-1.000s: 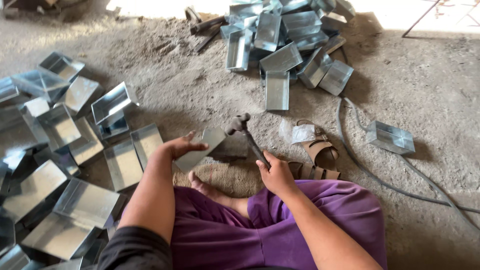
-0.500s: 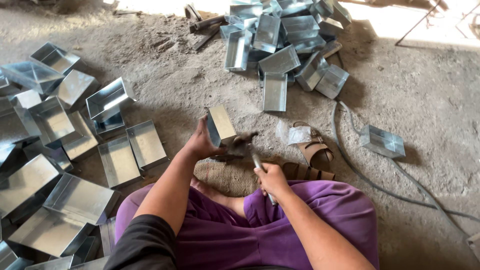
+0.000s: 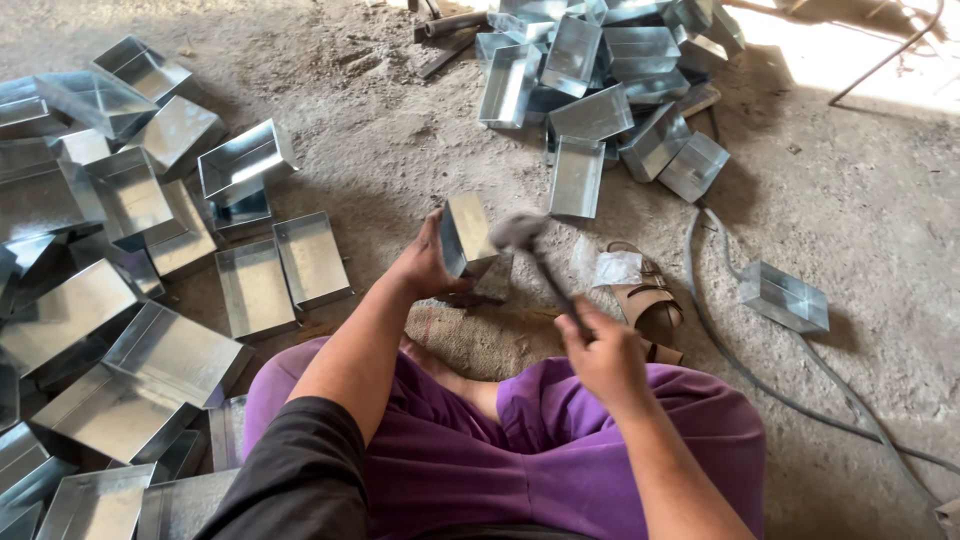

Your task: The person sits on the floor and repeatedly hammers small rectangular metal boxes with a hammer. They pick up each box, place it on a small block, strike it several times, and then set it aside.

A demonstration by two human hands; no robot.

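Observation:
I sit on the ground in purple trousers. My left hand (image 3: 425,265) grips a small rectangular sheet-metal tray (image 3: 465,233), held upright on its edge in front of my knees. My right hand (image 3: 600,350) is closed on the dark handle of a hammer (image 3: 530,245). The hammer's head is blurred and sits right against the top of the tray. Beneath the tray lies a flat metal piece on a patch of sacking (image 3: 470,335).
Several finished metal trays (image 3: 180,300) lie spread at my left. Another heap of trays (image 3: 600,90) is at the far middle. A single tray (image 3: 783,297) lies at right. Sandals (image 3: 645,305) sit by my right knee, and a grey cable (image 3: 740,370) curves across the dirt floor.
My left hand has raised the tray from lying flat to standing on edge. The hammer has swung in from beside the tray to its top edge.

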